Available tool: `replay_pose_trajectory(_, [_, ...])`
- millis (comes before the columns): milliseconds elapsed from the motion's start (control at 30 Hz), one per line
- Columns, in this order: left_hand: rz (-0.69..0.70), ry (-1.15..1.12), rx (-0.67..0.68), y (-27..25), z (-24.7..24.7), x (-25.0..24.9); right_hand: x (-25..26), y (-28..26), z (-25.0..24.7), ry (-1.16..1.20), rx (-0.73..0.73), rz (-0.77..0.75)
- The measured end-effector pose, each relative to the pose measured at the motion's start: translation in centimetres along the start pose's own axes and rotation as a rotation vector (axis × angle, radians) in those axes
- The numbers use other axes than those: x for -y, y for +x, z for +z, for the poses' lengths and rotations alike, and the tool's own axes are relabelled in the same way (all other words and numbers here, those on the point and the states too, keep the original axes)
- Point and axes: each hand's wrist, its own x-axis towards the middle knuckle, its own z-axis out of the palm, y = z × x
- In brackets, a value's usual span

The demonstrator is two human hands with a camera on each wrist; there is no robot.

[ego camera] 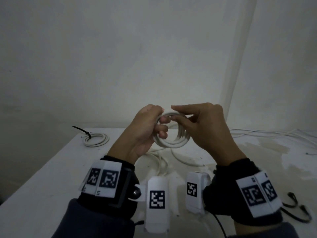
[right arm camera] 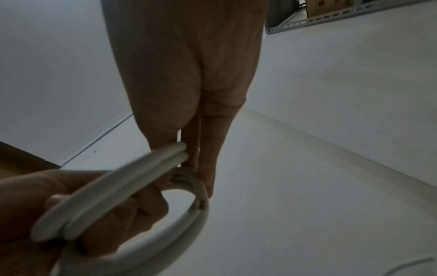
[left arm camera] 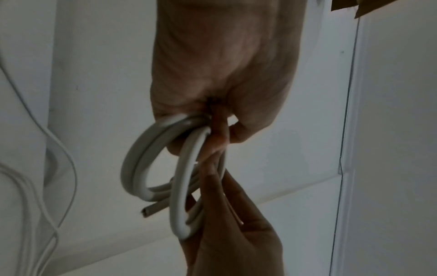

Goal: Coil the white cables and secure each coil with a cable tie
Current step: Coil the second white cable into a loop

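Coil [ego camera: 171, 134] held in both grips — left hand [ego camera: 145, 129], right hand [ego camera: 205, 127] | tied coil [ego camera: 96, 139] far-left | loose cables [ego camera: 267, 134] right

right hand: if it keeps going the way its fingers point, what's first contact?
Likely the left hand. The right hand points leftward across the held coil, which its fingers already touch; the left hand's fingers sit just beyond. Depth is uncertain.

two hands [ego camera: 145, 127] [ego camera: 204, 127], one held white coil [ego camera: 171, 143], one tied coil [ego camera: 96, 139], loose cables [ego camera: 267, 134], uncountable
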Motion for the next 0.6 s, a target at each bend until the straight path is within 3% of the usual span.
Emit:
replay_pose_trajectory(167, [0.054, 0.013, -0.085, 0.1, 0.3, 0.2, -0.1, 0.0, 0.8, 0.157, -0.016, 0.048])
replay_pose_trajectory(433, [0.158, 0.113, -0.134, -0.2, 0.4, 0.0, 0.6, 0.0, 1.0, 0.208, 0.201, 0.071])
replay_pose_trajectory(600, [0.269, 0.17, -0.175, -0.2, 0.7, 0.4, 0.4, 0.1, -0.5, 0.593, 0.368, 0.208])
